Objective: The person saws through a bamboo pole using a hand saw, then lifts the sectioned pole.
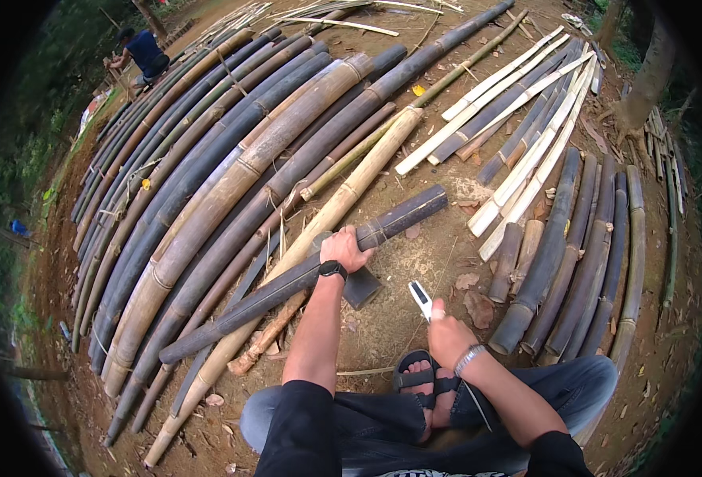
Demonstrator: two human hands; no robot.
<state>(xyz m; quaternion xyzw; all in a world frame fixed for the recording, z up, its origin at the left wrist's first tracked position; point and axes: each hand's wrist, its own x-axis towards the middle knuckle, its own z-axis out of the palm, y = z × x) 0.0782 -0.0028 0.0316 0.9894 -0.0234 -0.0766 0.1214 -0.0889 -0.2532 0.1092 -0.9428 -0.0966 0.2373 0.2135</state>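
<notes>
My left hand [347,251] is wrapped round a dark bamboo pole [267,298], which lies slantwise from lower left to upper right. Its right end is raised beside the pale bamboo pole [351,191] that it crosses. Under it, just right of my wrist, a short dark block [361,288] shows on the ground. Closed in my right hand [453,343] is a slim tool with a pale end and a dark inset [420,299]. A thin strip shows below that wrist; whether it belongs to the tool I cannot tell. The tool is apart from the dark pole.
Long bamboo poles [208,215] lie side by side across the left. Pale split strips [518,187] are fanned out at the upper right, above shorter bamboo lengths [546,270]. A person in dark blue [145,56] sits at the far left. A tree trunk [647,75] stands far right.
</notes>
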